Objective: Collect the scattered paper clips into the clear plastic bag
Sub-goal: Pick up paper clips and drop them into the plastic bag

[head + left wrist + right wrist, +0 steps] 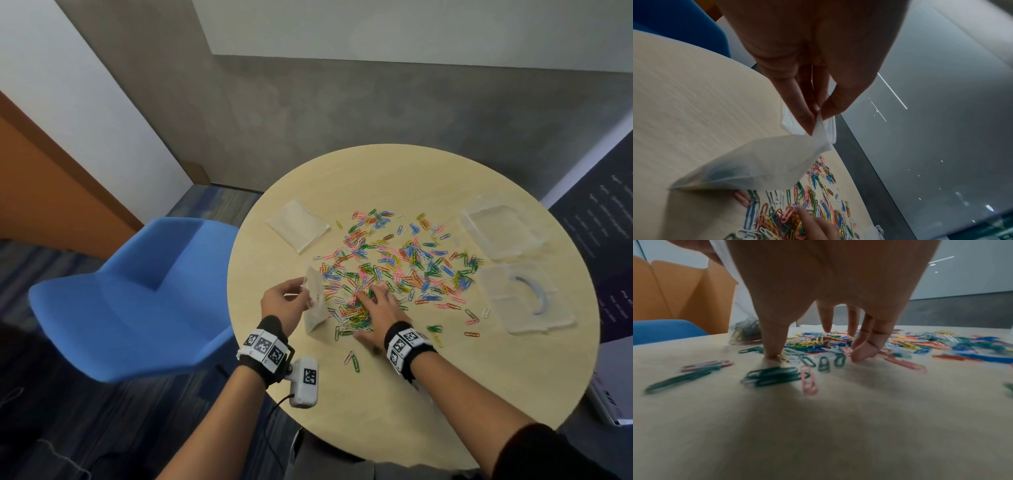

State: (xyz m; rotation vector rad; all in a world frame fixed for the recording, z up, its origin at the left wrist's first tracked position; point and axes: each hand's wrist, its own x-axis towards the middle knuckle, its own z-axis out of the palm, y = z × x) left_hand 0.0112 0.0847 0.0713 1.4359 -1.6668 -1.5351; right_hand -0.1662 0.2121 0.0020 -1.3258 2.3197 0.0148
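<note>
Right hand [376, 313], lower centre of the head view, spreads curved fingers over the paper clips [404, 263], raking a handful. Left hand [282, 305] pinches the bag [317, 301] rim beside it. Next: close fingers, lift, drop clips into bag mouth.

Paper clips [397, 267]: many, coloured — pink, blue, green, yellow, white, orange. Spread loose over the middle of the round table, densest in a heap at the near-left part of the spread; a few strays lie apart toward the near edge.

Clear plastic bag [315, 301]: small, translucent, held up by its top corner, bottom edge resting on the tabletop just left of the heap. Tilted, mouth side uppermost. A small clump of clips shows through its lower end, colours dim through the plastic.
</note>
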